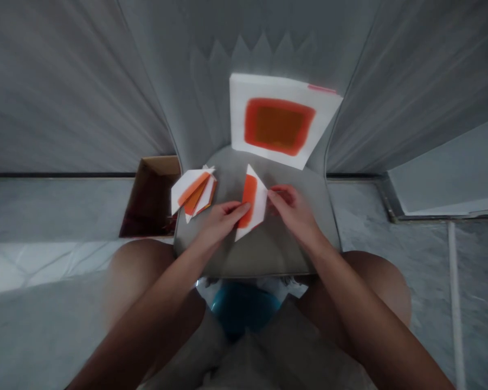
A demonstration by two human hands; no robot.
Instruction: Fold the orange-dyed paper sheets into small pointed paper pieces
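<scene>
Two hands are recorded either side of one folded white paper piece [252,203] with an orange band, its long axis lying roughly fore-and-aft on a grey cushion [264,257]. The left hand [223,221] is placed with fingers extended on the orange face, any grip untold; the right hand [289,215] is half-curled, pinched at the right edge.
</scene>
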